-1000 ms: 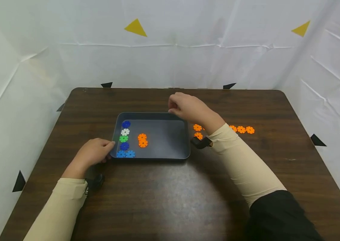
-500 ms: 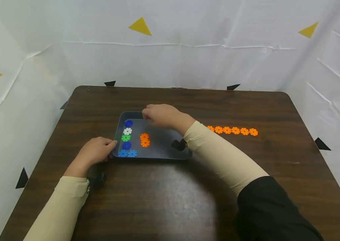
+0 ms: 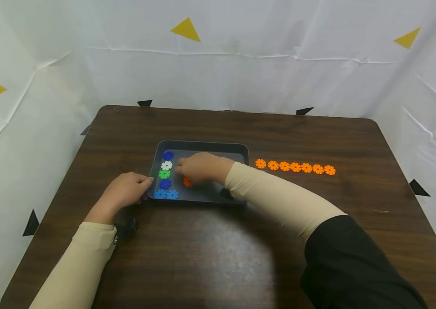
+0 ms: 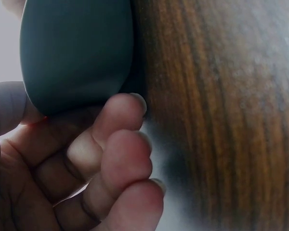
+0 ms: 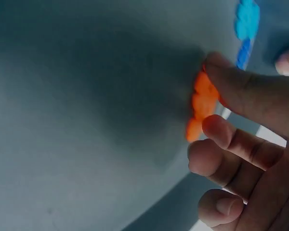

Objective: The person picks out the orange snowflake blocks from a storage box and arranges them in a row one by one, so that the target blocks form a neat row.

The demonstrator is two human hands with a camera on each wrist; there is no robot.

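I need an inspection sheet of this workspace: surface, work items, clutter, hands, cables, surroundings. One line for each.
Surface: dark wooden table, bare wood in front of the person.
Work items: grey tray with blue, white and green discs in a column along its left side; orange disc inside the tray, partly hidden under the right hand.
Clutter: row of seven orange discs on the table, right of the tray.
Hands: left hand grips the tray's left edge; right hand pinches the orange disc, seen in the right wrist view.
Cables: nothing seen.
Surroundings: white sheet walls with yellow and black triangle markers.
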